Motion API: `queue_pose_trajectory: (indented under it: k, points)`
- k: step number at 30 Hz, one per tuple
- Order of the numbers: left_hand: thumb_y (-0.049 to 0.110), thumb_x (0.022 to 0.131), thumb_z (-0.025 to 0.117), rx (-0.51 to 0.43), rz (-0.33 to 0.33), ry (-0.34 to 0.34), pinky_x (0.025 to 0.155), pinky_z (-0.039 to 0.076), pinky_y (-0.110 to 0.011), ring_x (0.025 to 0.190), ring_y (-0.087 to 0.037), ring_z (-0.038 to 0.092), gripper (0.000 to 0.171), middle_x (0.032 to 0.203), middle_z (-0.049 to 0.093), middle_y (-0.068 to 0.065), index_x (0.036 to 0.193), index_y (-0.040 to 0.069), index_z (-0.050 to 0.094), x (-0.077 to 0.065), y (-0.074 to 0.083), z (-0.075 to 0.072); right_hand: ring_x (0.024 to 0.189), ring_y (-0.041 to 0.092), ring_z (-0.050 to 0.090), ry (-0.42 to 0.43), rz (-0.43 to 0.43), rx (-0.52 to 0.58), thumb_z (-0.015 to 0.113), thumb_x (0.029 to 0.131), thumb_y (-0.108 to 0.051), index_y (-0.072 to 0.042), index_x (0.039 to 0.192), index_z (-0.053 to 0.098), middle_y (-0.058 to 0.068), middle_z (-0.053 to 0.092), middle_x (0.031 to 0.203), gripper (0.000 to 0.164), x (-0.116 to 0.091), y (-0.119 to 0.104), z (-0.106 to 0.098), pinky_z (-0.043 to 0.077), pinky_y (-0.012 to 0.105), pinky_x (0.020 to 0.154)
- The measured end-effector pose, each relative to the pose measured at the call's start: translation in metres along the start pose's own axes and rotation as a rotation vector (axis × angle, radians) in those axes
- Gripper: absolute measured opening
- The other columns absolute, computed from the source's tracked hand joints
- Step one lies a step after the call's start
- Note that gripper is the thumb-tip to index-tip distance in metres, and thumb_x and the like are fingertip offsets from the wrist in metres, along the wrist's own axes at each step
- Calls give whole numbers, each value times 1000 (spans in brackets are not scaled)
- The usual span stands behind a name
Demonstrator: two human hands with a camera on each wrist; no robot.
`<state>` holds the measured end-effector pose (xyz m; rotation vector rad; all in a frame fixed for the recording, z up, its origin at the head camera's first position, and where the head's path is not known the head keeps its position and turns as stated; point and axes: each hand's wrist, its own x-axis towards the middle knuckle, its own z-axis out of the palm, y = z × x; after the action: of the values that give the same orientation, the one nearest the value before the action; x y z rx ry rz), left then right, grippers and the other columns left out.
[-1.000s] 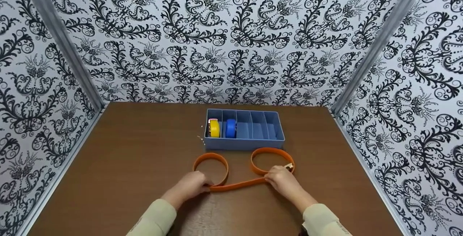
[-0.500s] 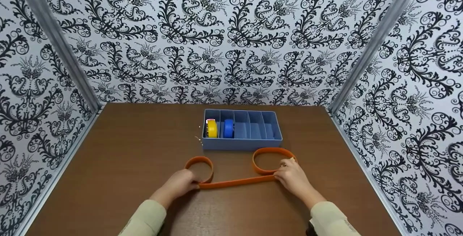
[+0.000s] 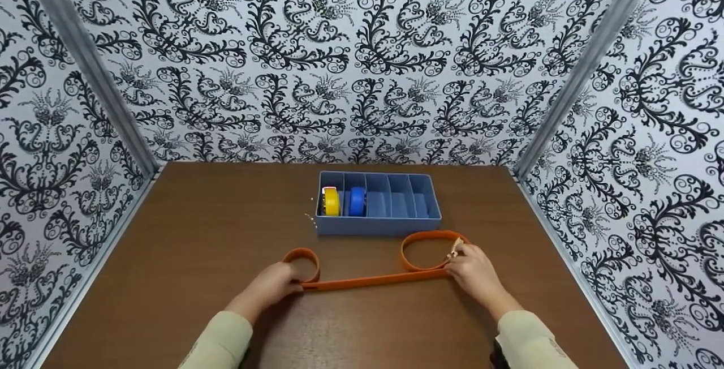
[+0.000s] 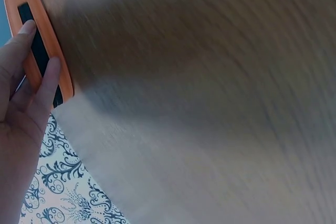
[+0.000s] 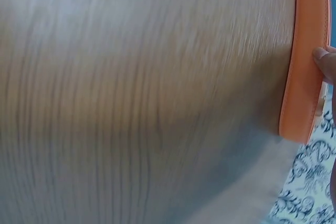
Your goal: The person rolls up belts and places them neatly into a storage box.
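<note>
An orange belt (image 3: 373, 283) stands on edge on the table, with a straight stretch between a small left loop and a wider right loop. My left hand (image 3: 271, 285) pinches the belt at the small loop; in the left wrist view, fingers lie over a black strip (image 4: 39, 51) on it. At the right end, my right hand (image 3: 474, 267) grips the belt beside its gold buckle (image 3: 454, 249). The thumb presses on the belt's orange face (image 5: 307, 66) in the right wrist view; the other fingers are mostly out of sight there.
Behind the belt stands a blue-grey divided box (image 3: 376, 226). Its leftmost compartment holds a yellow coil (image 3: 331, 202), and the one beside it a blue coil (image 3: 357, 202). Patterned walls (image 3: 362, 103) enclose the brown wooden table (image 3: 226, 216) at the back and sides.
My left hand has moved left and the left loop has become smaller. My right hand has shifted right with the belt's other end, and the straight stretch between them has lengthened.
</note>
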<state>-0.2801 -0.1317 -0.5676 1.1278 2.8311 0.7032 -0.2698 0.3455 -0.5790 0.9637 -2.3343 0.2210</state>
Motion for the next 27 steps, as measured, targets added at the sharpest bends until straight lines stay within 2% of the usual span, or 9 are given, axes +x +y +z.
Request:
queue_pose_trajectory:
  k: [6,13,17,22,27]
  points:
    - [11,82,77,-12,-51,31,69,53,-39,74,-17,65,7,81,71,0,89,10,77,5,3,5,81,29,57,14,87,-52,84,66,-2,-9,74,76,1,70,74,13,-4,0,1,44,46,74]
    - [14,81,78,15,-116,41,64,51,-38,66,-14,60,6,72,66,5,78,11,74,11,11,10,70,27,53,2,224,-151,79,67,1,-5,72,71,4,66,76,11,-5,-19,4,41,40,59]
    - [16,80,79,40,-128,47,64,50,-39,63,-14,57,9,69,64,7,74,14,73,17,19,13,65,27,56,-8,263,-190,80,63,-1,-6,71,69,6,62,75,14,-3,-34,6,46,41,56]
    - [18,82,78,16,-175,18,64,51,-37,63,-11,56,9,69,63,9,75,15,73,29,33,20,61,24,58,-29,288,-203,85,64,-9,-8,71,67,5,59,74,18,5,-54,11,49,40,54]
    - [20,82,78,20,-182,0,64,51,-36,65,-13,58,12,69,63,7,75,14,72,44,49,30,55,22,60,17,302,-217,85,65,-9,-9,71,66,6,59,76,19,12,-68,17,48,39,47]
